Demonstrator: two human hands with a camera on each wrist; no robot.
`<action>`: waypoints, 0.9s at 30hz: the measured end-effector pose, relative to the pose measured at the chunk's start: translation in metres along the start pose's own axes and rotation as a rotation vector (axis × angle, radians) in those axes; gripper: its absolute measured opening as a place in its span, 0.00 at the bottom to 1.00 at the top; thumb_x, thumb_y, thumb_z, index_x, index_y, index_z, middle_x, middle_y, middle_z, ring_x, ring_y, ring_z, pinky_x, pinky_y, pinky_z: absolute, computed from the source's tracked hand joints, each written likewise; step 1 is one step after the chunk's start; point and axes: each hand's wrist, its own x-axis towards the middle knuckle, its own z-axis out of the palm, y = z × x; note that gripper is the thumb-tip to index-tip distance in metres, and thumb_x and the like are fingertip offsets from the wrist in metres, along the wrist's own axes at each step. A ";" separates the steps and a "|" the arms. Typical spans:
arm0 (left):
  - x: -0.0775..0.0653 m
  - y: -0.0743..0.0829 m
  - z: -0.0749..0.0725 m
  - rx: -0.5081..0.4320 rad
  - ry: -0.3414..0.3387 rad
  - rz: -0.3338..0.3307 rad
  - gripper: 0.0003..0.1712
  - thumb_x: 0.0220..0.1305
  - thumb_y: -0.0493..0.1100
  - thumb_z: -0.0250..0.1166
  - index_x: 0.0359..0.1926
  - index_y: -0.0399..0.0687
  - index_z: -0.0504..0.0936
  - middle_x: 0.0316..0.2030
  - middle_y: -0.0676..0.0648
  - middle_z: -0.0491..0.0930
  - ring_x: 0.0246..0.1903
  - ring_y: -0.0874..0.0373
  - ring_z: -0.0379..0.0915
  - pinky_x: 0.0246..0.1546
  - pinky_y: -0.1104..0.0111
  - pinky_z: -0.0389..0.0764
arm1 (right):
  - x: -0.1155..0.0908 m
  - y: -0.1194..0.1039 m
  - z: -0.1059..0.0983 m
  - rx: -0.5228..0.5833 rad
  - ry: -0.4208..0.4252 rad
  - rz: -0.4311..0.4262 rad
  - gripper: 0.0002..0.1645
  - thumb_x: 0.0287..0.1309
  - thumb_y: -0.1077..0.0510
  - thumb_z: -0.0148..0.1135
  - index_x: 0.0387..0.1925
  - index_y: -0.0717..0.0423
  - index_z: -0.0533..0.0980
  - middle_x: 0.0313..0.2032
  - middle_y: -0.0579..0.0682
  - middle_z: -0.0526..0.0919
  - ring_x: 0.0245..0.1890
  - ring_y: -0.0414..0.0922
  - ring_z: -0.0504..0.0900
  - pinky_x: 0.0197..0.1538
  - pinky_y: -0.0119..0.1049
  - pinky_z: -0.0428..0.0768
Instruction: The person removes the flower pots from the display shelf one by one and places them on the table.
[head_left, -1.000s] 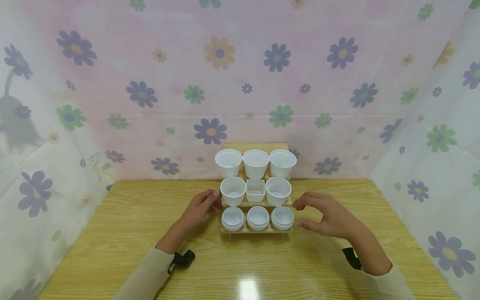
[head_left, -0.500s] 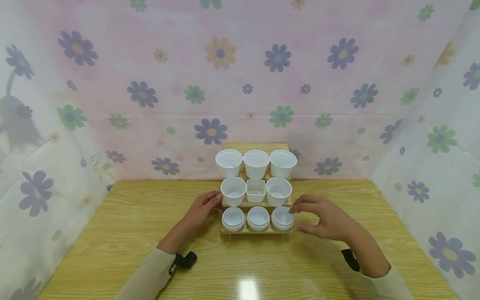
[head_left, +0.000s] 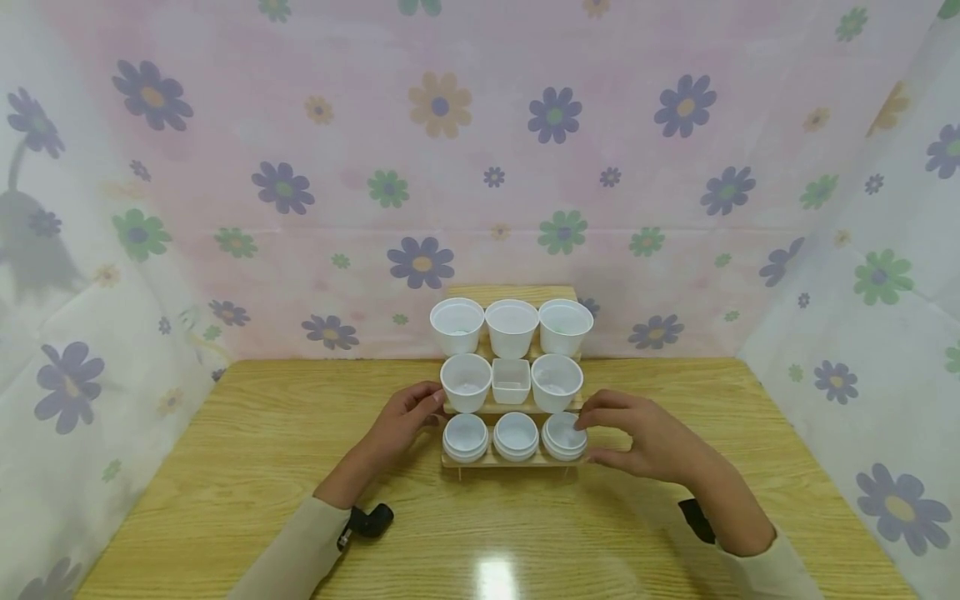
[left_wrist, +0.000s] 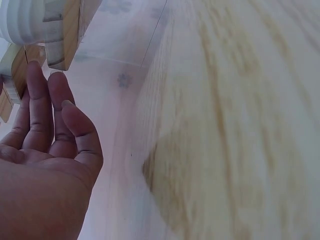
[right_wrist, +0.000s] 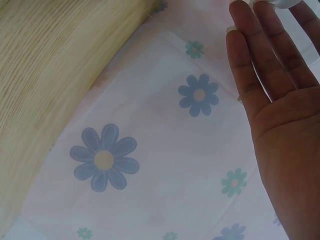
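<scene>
A tiered wooden rack (head_left: 512, 294) stands on the table, holding white plastic tubs in three rows. My right hand (head_left: 651, 437) is at its front right corner. Its fingertips reach the rim of the right front round tub (head_left: 565, 435), with the thumb low beside that tub. In the right wrist view the fingers (right_wrist: 270, 55) extend toward a white edge at the top. My left hand (head_left: 401, 423) rests at the rack's left side, by the middle shelf. Loosely bent fingers (left_wrist: 37, 107) touch the wooden shelf edge in the left wrist view.
A square clear tub (head_left: 511, 381) sits between two round ones in the middle row. Taller white tubs (head_left: 512, 329) fill the top row. The wood-grain table (head_left: 300, 433) meets a flower-patterned cloth (head_left: 337, 192) at its back and sides.
My right hand has moved left, bringing its fingertips to the rim of the right front tub. The left hand has settled slightly at the rack's side. The tubs have stayed in place.
</scene>
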 end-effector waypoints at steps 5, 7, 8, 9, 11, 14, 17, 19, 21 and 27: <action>-0.001 0.003 0.000 0.010 -0.001 -0.001 0.21 0.85 0.46 0.54 0.63 0.33 0.80 0.52 0.44 0.85 0.48 0.55 0.81 0.54 0.52 0.84 | 0.000 0.001 0.003 -0.019 0.002 0.005 0.21 0.55 0.54 0.84 0.50 0.47 0.85 0.51 0.41 0.83 0.50 0.39 0.83 0.50 0.41 0.86; -0.001 0.003 0.000 0.019 -0.003 0.002 0.22 0.85 0.46 0.54 0.63 0.32 0.79 0.53 0.43 0.85 0.49 0.54 0.81 0.55 0.51 0.84 | 0.000 0.002 0.005 -0.022 0.005 0.005 0.21 0.55 0.54 0.84 0.49 0.46 0.85 0.50 0.41 0.82 0.49 0.39 0.83 0.49 0.41 0.86; -0.001 0.003 0.000 0.021 -0.001 -0.002 0.21 0.85 0.46 0.54 0.62 0.33 0.80 0.52 0.43 0.85 0.48 0.54 0.81 0.55 0.51 0.84 | 0.000 0.002 0.005 -0.024 0.008 0.004 0.20 0.55 0.54 0.84 0.48 0.46 0.85 0.50 0.41 0.82 0.49 0.39 0.83 0.49 0.41 0.86; -0.001 0.002 0.000 0.022 -0.003 0.002 0.22 0.85 0.46 0.54 0.62 0.32 0.79 0.52 0.43 0.85 0.49 0.53 0.81 0.55 0.52 0.84 | 0.000 0.002 0.006 -0.027 0.011 0.001 0.20 0.54 0.54 0.84 0.48 0.46 0.85 0.50 0.41 0.82 0.49 0.38 0.83 0.49 0.41 0.86; -0.001 0.001 0.000 0.025 -0.003 0.007 0.22 0.85 0.46 0.54 0.62 0.31 0.79 0.52 0.43 0.85 0.49 0.53 0.81 0.54 0.52 0.84 | 0.001 0.002 0.006 -0.026 0.015 -0.001 0.20 0.54 0.54 0.84 0.47 0.46 0.84 0.49 0.41 0.82 0.48 0.38 0.82 0.48 0.40 0.86; 0.000 0.000 0.000 0.029 -0.003 0.014 0.21 0.85 0.46 0.54 0.62 0.31 0.79 0.51 0.45 0.85 0.48 0.54 0.81 0.54 0.53 0.84 | 0.002 0.000 0.006 -0.018 0.014 0.007 0.20 0.54 0.55 0.85 0.46 0.46 0.84 0.49 0.41 0.82 0.47 0.38 0.82 0.48 0.38 0.85; 0.000 0.001 0.000 0.031 0.000 0.006 0.21 0.85 0.46 0.54 0.62 0.33 0.80 0.51 0.46 0.85 0.48 0.54 0.81 0.53 0.53 0.84 | 0.002 -0.002 0.006 -0.012 0.011 0.011 0.20 0.53 0.56 0.85 0.45 0.46 0.83 0.48 0.42 0.81 0.47 0.38 0.81 0.47 0.38 0.85; 0.000 0.002 0.000 0.029 -0.002 -0.001 0.21 0.85 0.47 0.54 0.63 0.34 0.80 0.51 0.45 0.85 0.49 0.53 0.81 0.54 0.53 0.84 | 0.003 -0.002 0.006 -0.012 0.010 0.012 0.20 0.53 0.56 0.85 0.44 0.46 0.83 0.48 0.42 0.81 0.47 0.39 0.80 0.47 0.39 0.84; 0.000 0.002 0.000 0.029 -0.002 -0.007 0.21 0.85 0.47 0.54 0.63 0.35 0.80 0.52 0.44 0.85 0.49 0.52 0.80 0.54 0.53 0.84 | 0.003 -0.003 0.006 -0.014 0.008 0.014 0.21 0.52 0.56 0.85 0.44 0.46 0.82 0.48 0.42 0.80 0.47 0.39 0.80 0.48 0.39 0.84; 0.001 -0.001 -0.002 0.036 -0.008 -0.005 0.22 0.86 0.49 0.53 0.64 0.36 0.80 0.52 0.44 0.84 0.49 0.52 0.80 0.53 0.54 0.84 | 0.004 -0.005 0.006 -0.009 -0.006 0.048 0.21 0.52 0.54 0.86 0.43 0.46 0.81 0.47 0.41 0.80 0.46 0.37 0.79 0.46 0.39 0.83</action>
